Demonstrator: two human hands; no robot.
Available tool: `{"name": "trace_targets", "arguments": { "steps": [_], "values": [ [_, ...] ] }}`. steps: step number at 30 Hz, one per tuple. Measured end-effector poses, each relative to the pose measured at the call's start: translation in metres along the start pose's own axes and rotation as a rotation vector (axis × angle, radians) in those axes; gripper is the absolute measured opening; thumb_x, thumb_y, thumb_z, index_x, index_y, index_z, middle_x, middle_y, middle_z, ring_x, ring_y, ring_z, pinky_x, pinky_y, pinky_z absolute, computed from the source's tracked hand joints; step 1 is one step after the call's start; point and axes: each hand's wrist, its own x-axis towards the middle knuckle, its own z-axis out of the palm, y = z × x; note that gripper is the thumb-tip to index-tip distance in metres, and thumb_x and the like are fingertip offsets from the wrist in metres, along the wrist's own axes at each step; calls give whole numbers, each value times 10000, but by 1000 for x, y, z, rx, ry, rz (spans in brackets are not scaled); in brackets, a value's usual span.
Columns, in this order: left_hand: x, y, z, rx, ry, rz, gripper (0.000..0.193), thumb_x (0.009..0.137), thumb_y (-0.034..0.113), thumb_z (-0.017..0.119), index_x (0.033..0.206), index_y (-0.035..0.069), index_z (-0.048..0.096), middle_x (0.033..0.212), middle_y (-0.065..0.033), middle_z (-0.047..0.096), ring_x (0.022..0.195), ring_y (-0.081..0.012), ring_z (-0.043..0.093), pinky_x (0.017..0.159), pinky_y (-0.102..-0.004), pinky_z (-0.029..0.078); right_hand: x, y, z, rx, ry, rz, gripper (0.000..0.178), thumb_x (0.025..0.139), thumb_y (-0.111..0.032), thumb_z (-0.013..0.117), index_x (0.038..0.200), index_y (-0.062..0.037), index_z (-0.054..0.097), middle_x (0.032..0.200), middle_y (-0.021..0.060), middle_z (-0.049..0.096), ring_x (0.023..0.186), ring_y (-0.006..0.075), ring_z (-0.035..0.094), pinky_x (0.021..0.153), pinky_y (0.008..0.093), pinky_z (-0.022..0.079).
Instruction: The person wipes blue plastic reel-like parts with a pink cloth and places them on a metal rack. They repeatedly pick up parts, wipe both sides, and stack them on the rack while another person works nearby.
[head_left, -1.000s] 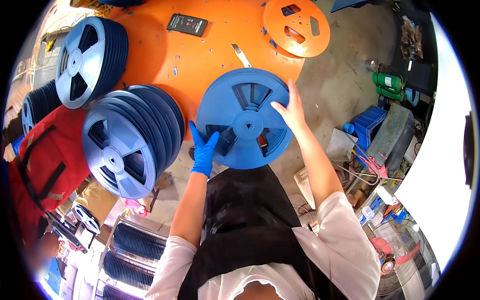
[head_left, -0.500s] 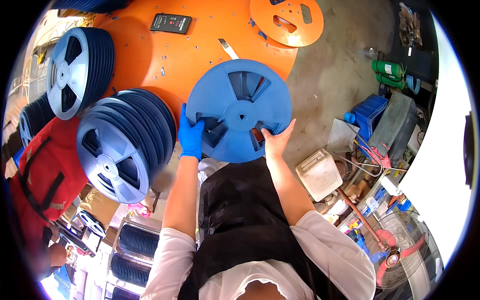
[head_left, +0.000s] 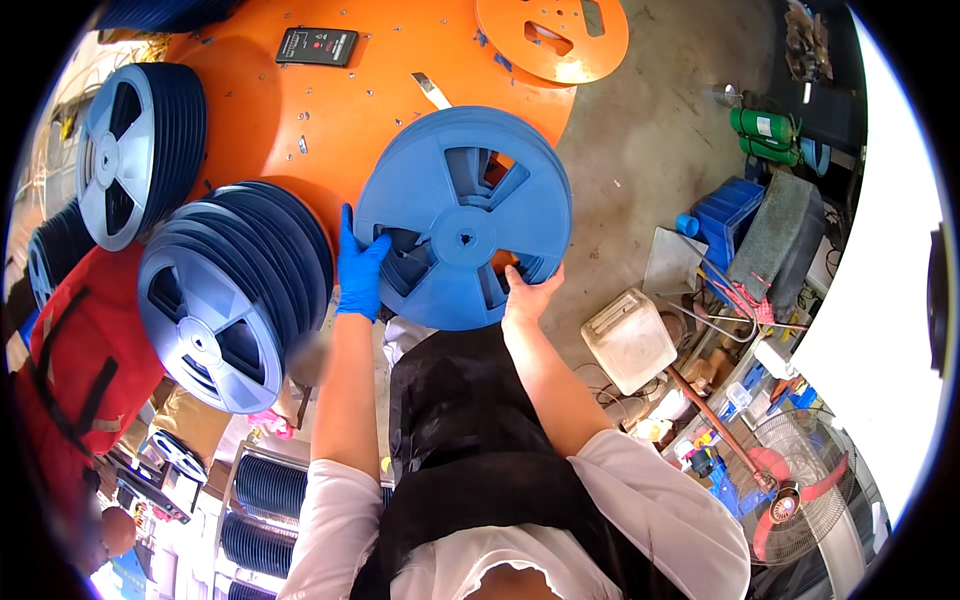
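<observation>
A blue plastic reel [head_left: 468, 232] with a round hub and three cut-out windows is held up between my hands at the edge of the orange table [head_left: 260, 130]. More blue layers show behind its front disc along the upper right rim; I cannot tell how many reels there are. My left hand [head_left: 360, 270], in a blue glove, is closed on the left rim with the thumb in front by a window. My bare right hand [head_left: 530, 297] grips the lower right rim, its thumb at another window and its other fingers hidden behind.
Left of me lean stacks of blue reels [head_left: 240, 290]. On the table are a utility knife [head_left: 432, 92], a black handheld box [head_left: 317, 46] and an orange disc [head_left: 570, 50]. Right are a white jerrycan [head_left: 628, 342], a standing fan [head_left: 785, 500] and a blue crate [head_left: 728, 212]. A person in red [head_left: 90, 340] is at left.
The reel has tilted in my hands, so more layered edge shows at its upper right. Both hands keep their hold. The view has shifted a little.
</observation>
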Motion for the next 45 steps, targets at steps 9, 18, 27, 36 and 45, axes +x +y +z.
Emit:
{"name": "trace_targets", "arguments": {
  "steps": [9, 18, 27, 36, 45],
  "values": [
    [-18, 21, 5, 60, -5, 91, 827, 867, 59, 650, 1522, 127, 150, 1495, -149, 314, 1349, -237, 343, 1105, -332, 283, 22, -25, 6, -41, -2, 118, 785, 674, 93, 648, 1373, -104, 349, 1175, 99, 578, 1059, 220, 576, 948, 336, 438],
    [-124, -7, -25, 433, 173, 243, 714, 888, 40, 583, 1490, 9, 200, 1537, -150, 252, 1404, -254, 278, 1134, -344, 227, 42, -87, -82, 557, -575, 539, 238, 721, -10, 693, 939, -36, 603, 827, 66, 629, 809, 208, 609, 760, 376, 507],
    [-217, -33, -47, 118, 229, 356, 704, 897, 2, 560, 1498, 32, 194, 1525, -163, 278, 1382, -264, 327, 1115, -367, 274, -38, -260, -71, 626, -927, -24, 456, 793, -53, 650, 1185, -70, 417, 782, 66, 546, 697, 184, 563, 748, 420, 492],
    [-332, -36, -61, 6, 332, 386, 647, 908, 56, 577, 1485, 88, 288, 1449, -138, 422, 1199, -235, 520, 985, -330, 419, -169, -362, -153, 77, -1334, -461, 832, 750, 1, 614, 1481, -109, 232, 923, 104, 576, 553, 150, 528, 536, 280, 480],
    [-453, -118, -99, -269, 720, 454, 561, 935, 78, 551, 1459, 89, 353, 1382, -136, 494, 1220, -210, 512, 1020, -324, 398, -278, -311, -203, 88, -1780, -179, 951, 710, -33, 722, 1487, -138, 184, 819, 88, 554, 594, 155, 583, 592, 340, 577]
  ]
}}
